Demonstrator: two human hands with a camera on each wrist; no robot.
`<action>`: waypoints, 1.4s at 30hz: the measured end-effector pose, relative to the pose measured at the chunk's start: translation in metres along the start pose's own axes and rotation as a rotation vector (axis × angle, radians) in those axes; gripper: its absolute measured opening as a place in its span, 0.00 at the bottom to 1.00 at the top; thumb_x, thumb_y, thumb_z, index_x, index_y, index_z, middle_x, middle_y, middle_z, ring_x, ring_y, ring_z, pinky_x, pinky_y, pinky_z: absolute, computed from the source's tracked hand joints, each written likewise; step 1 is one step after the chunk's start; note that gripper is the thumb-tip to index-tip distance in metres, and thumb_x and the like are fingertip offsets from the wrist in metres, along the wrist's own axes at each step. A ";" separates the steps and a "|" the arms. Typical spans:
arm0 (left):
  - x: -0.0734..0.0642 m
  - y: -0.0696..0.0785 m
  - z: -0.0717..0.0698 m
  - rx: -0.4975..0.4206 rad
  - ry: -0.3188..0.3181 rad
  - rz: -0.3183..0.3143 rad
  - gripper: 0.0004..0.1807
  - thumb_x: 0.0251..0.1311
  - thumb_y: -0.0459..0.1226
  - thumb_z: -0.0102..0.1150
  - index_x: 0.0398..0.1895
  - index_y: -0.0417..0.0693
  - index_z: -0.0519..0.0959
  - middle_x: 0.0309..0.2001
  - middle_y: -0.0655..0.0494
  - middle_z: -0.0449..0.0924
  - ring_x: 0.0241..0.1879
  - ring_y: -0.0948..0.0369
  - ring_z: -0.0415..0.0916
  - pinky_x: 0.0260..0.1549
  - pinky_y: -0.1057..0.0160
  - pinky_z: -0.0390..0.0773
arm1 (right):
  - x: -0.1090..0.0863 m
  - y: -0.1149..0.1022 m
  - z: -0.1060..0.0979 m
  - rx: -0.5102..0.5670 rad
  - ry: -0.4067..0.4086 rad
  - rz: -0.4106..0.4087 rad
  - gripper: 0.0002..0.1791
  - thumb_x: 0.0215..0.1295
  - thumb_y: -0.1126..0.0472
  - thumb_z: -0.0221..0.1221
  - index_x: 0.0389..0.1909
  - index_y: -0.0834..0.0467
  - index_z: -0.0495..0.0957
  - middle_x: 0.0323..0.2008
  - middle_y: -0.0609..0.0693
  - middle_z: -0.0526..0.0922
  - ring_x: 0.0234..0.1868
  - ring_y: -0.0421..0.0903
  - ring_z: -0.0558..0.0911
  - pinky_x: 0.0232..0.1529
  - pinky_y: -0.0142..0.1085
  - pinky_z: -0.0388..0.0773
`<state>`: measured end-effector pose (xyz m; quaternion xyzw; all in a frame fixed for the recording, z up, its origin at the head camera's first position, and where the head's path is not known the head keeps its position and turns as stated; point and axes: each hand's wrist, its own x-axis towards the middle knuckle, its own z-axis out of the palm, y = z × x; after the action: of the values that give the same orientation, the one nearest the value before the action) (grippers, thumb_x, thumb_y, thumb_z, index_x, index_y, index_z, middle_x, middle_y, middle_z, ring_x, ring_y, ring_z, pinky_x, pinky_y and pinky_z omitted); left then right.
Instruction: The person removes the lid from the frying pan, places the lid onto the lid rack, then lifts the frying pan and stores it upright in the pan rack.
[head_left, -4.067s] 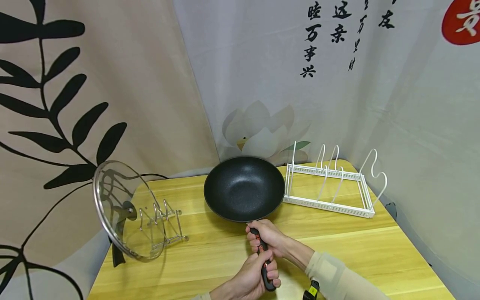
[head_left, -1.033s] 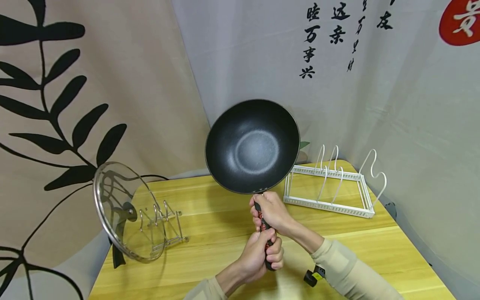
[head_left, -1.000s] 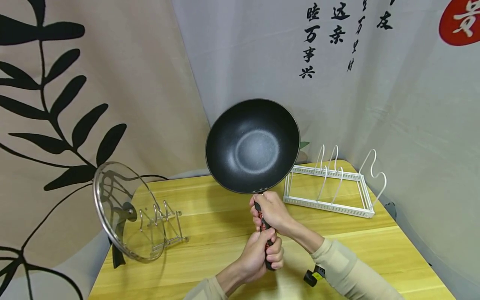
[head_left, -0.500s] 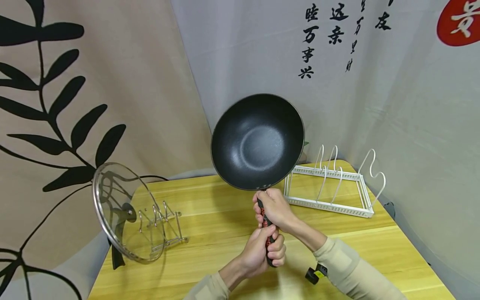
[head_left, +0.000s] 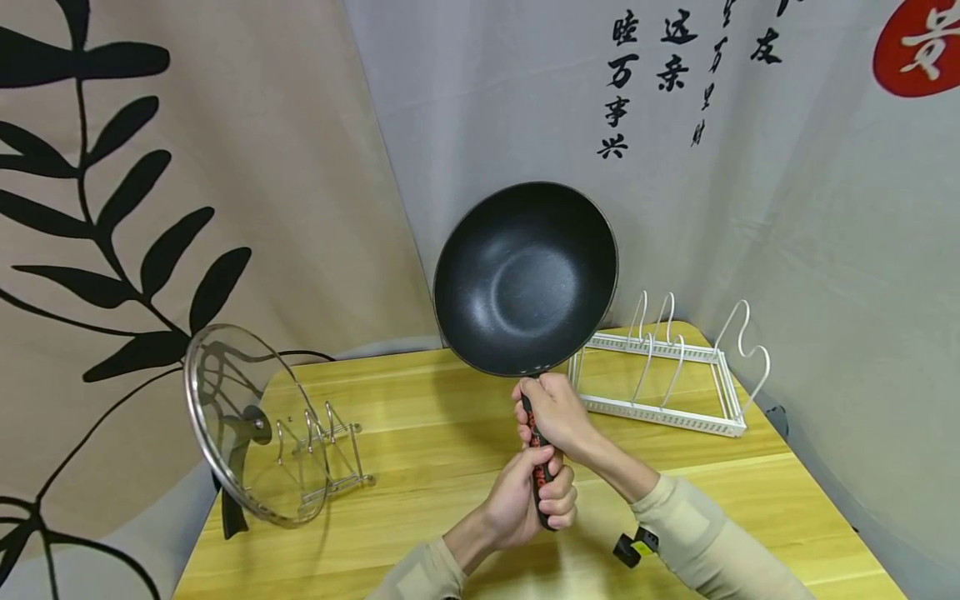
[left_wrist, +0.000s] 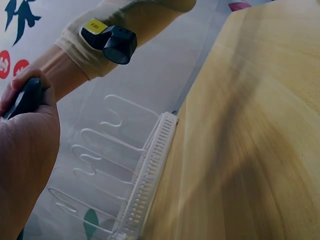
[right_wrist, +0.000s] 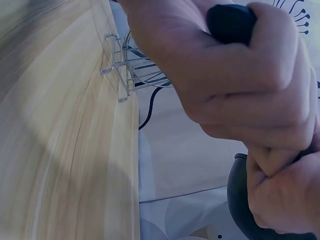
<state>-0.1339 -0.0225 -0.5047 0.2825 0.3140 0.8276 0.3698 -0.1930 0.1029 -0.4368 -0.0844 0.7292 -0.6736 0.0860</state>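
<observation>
A black wok [head_left: 525, 279] is held up above the table, its inside tilted toward me and its far rim raised. Both hands grip its black handle [head_left: 543, 505], which bears red markings. My right hand [head_left: 557, 417] wraps the handle close to the pan, and my left hand [head_left: 525, 498] curls round its lower end just below. In the right wrist view the handle's end [right_wrist: 231, 23] pokes out of the curled fingers, and part of the wok [right_wrist: 242, 200] shows at the lower right. The wok overlaps the left end of a white rack [head_left: 660, 410] in the head view.
At the table's left, a glass lid [head_left: 197, 400] with a metal rim stands tilted in a small wire rack [head_left: 352, 479]. The white rack's upright wire dividers [left_wrist: 110, 137] rise at the back right. Printed curtains [head_left: 510, 100] hang behind the wooden table [head_left: 420, 533].
Both hands have lifted the wok off the table and tipped it up toward me. Over the last second it has moved a little further up and to the right.
</observation>
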 end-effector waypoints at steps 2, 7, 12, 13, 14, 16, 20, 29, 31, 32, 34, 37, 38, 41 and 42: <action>0.001 0.000 0.000 -0.005 -0.007 -0.002 0.16 0.91 0.45 0.26 0.39 0.59 0.61 0.23 0.67 0.57 0.20 0.67 0.53 0.26 0.70 0.61 | 0.001 0.000 -0.001 -0.008 0.010 0.002 0.16 0.83 0.61 0.46 0.37 0.62 0.78 0.19 0.48 0.80 0.15 0.44 0.79 0.20 0.34 0.79; 0.004 0.000 0.001 -0.012 -0.020 -0.015 0.17 0.91 0.46 0.25 0.38 0.60 0.61 0.23 0.68 0.59 0.20 0.67 0.53 0.26 0.69 0.60 | -0.001 -0.003 -0.003 -0.048 0.037 0.005 0.15 0.82 0.61 0.48 0.37 0.61 0.78 0.19 0.48 0.80 0.15 0.44 0.80 0.20 0.34 0.79; 0.007 0.000 0.001 -0.026 -0.027 -0.024 0.17 0.89 0.46 0.25 0.37 0.60 0.61 0.23 0.68 0.59 0.20 0.67 0.52 0.26 0.69 0.59 | -0.003 -0.006 -0.006 -0.086 0.061 0.001 0.15 0.82 0.61 0.48 0.37 0.61 0.79 0.19 0.48 0.81 0.16 0.44 0.82 0.21 0.35 0.81; 0.007 0.000 0.000 -0.029 -0.028 -0.026 0.17 0.89 0.46 0.25 0.37 0.60 0.61 0.23 0.68 0.59 0.20 0.67 0.52 0.26 0.69 0.59 | -0.003 -0.007 -0.007 -0.097 0.067 0.000 0.15 0.82 0.60 0.48 0.36 0.61 0.79 0.19 0.48 0.81 0.16 0.44 0.82 0.21 0.35 0.81; 0.008 0.000 0.000 -0.033 -0.029 -0.028 0.17 0.89 0.46 0.25 0.37 0.60 0.61 0.23 0.68 0.59 0.20 0.67 0.51 0.26 0.69 0.58 | -0.003 -0.007 -0.007 -0.107 0.072 -0.002 0.15 0.82 0.60 0.48 0.36 0.60 0.80 0.19 0.48 0.81 0.16 0.44 0.82 0.21 0.35 0.81; 0.009 -0.001 0.000 -0.040 -0.033 -0.030 0.16 0.88 0.46 0.25 0.36 0.60 0.61 0.22 0.67 0.58 0.20 0.67 0.51 0.26 0.69 0.58 | -0.004 -0.008 -0.008 -0.133 0.082 -0.010 0.15 0.82 0.60 0.48 0.36 0.60 0.80 0.19 0.49 0.82 0.16 0.44 0.83 0.22 0.35 0.81; 0.011 -0.001 0.000 -0.051 -0.043 -0.031 0.17 0.87 0.46 0.25 0.36 0.60 0.61 0.22 0.67 0.58 0.19 0.67 0.50 0.25 0.69 0.57 | -0.004 -0.008 -0.011 -0.175 0.102 -0.023 0.16 0.82 0.61 0.48 0.36 0.60 0.81 0.18 0.49 0.83 0.16 0.44 0.84 0.22 0.35 0.82; 0.019 0.000 0.001 -0.063 -0.052 -0.037 0.17 0.86 0.46 0.26 0.34 0.60 0.61 0.21 0.67 0.57 0.19 0.68 0.52 0.24 0.68 0.56 | -0.002 -0.010 -0.018 -0.220 0.143 -0.046 0.17 0.82 0.60 0.48 0.36 0.61 0.82 0.19 0.49 0.84 0.16 0.46 0.86 0.24 0.36 0.84; 0.020 0.001 0.001 -0.074 -0.056 -0.037 0.17 0.86 0.45 0.25 0.34 0.60 0.61 0.21 0.68 0.57 0.19 0.68 0.51 0.24 0.68 0.55 | -0.002 -0.011 -0.019 -0.230 0.152 -0.049 0.17 0.82 0.60 0.48 0.36 0.61 0.82 0.19 0.49 0.84 0.16 0.46 0.86 0.25 0.36 0.85; 0.021 0.001 0.002 -0.080 -0.058 -0.036 0.17 0.86 0.45 0.25 0.34 0.60 0.61 0.21 0.68 0.57 0.18 0.68 0.51 0.24 0.68 0.55 | -0.002 -0.012 -0.020 -0.237 0.157 -0.052 0.17 0.82 0.60 0.48 0.36 0.61 0.82 0.19 0.49 0.85 0.16 0.46 0.87 0.25 0.36 0.85; 0.023 0.001 0.002 -0.090 -0.061 -0.036 0.17 0.85 0.45 0.25 0.34 0.60 0.61 0.21 0.68 0.58 0.18 0.68 0.51 0.23 0.68 0.55 | -0.002 -0.013 -0.021 -0.252 0.170 -0.056 0.17 0.82 0.60 0.48 0.36 0.61 0.83 0.19 0.49 0.85 0.16 0.46 0.87 0.25 0.36 0.85; 0.025 0.001 0.002 -0.100 -0.062 -0.036 0.16 0.84 0.45 0.26 0.34 0.60 0.61 0.20 0.69 0.58 0.18 0.68 0.50 0.23 0.69 0.54 | -0.002 -0.014 -0.023 -0.267 0.188 -0.061 0.18 0.81 0.61 0.48 0.36 0.62 0.83 0.19 0.50 0.85 0.15 0.46 0.87 0.25 0.37 0.86; 0.026 0.001 0.002 -0.102 -0.064 -0.036 0.16 0.84 0.45 0.26 0.34 0.60 0.61 0.20 0.69 0.57 0.18 0.68 0.50 0.22 0.69 0.54 | -0.002 -0.015 -0.023 -0.271 0.192 -0.062 0.18 0.81 0.61 0.48 0.36 0.62 0.83 0.19 0.50 0.85 0.15 0.46 0.87 0.25 0.37 0.86; 0.028 0.000 0.003 -0.106 -0.070 -0.037 0.16 0.84 0.45 0.26 0.33 0.60 0.61 0.20 0.68 0.56 0.18 0.68 0.49 0.22 0.69 0.53 | -0.003 -0.017 -0.025 -0.278 0.198 -0.062 0.17 0.81 0.61 0.48 0.36 0.62 0.83 0.19 0.49 0.85 0.15 0.45 0.87 0.25 0.36 0.86; 0.029 0.000 0.003 -0.108 -0.074 -0.037 0.16 0.84 0.45 0.26 0.33 0.60 0.61 0.20 0.68 0.56 0.18 0.68 0.49 0.22 0.69 0.53 | -0.004 -0.018 -0.026 -0.280 0.199 -0.058 0.17 0.81 0.61 0.48 0.36 0.62 0.83 0.19 0.49 0.85 0.15 0.45 0.87 0.25 0.36 0.86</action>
<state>-0.1486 0.0013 -0.4959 0.2867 0.2603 0.8253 0.4111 -0.1955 0.1274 -0.4171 -0.0497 0.8180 -0.5727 -0.0188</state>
